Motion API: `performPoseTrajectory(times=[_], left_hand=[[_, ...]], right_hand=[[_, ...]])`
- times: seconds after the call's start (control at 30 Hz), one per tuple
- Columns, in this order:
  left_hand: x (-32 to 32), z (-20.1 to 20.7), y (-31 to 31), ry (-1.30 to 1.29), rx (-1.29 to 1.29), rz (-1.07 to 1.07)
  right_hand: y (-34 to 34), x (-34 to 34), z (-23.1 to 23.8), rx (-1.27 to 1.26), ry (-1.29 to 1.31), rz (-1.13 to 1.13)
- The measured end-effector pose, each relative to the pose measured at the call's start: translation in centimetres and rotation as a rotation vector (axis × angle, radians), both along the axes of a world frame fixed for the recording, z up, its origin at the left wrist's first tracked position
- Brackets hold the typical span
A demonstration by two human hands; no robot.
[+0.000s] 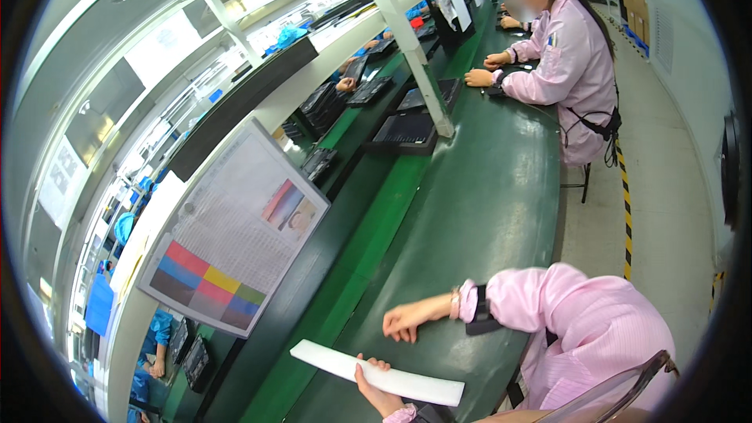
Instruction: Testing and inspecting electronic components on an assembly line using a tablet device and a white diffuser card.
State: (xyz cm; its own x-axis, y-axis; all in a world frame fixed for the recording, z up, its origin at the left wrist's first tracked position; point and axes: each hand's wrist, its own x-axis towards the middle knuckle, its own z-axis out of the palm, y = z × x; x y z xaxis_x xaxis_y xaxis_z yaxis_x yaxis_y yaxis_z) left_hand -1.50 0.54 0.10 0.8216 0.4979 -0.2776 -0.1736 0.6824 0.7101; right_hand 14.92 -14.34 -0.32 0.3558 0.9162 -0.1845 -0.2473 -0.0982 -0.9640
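My left hand [377,388] comes in from the lower edge and is closed around a long white strip [419,385] that looks like foam. The strip lies slantwise over the green bench, its far end toward the left, with fingertips showing over its upper edge. To the right of and beyond the strip, my right hand [413,318] hovers over or rests on the bench; I cannot tell which. Its fingers are curled down and nothing shows in them. Both arms wear pink sleeves, and a black band [482,312] circles the right wrist.
The green bench [470,196] runs away from me. Left of it, black trays [403,133] sit beside a white post [407,55]. A sheet board [235,227] hangs at the left. Another person in pink [576,55] works farther along; blue-sleeved workers [160,333] are across the line.
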Motion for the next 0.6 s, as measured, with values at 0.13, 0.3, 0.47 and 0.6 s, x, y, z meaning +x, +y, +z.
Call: performPoseTrajectory(times=[0.13,0.3,0.47,0.6], left_hand=[[-0.1,0.9,-0.4,-0.029,-0.002,-0.013],[0.7,1.3,0.0,-0.034,-0.009,-0.034],[-0.4,-0.1,0.7,-0.089,-0.044,-0.080],[0.8,-1.2,1.4,-0.104,-0.007,-0.190]], right_hand=[[-4.0,7.2,4.1,-0.221,-0.500,-0.243],[-7.7,21.8,3.3,-0.649,-1.248,-0.758],[-11.6,32.4,-1.7,-1.036,-1.823,-1.165],[-17.0,37.6,-7.8,-1.306,-1.813,-1.268]])
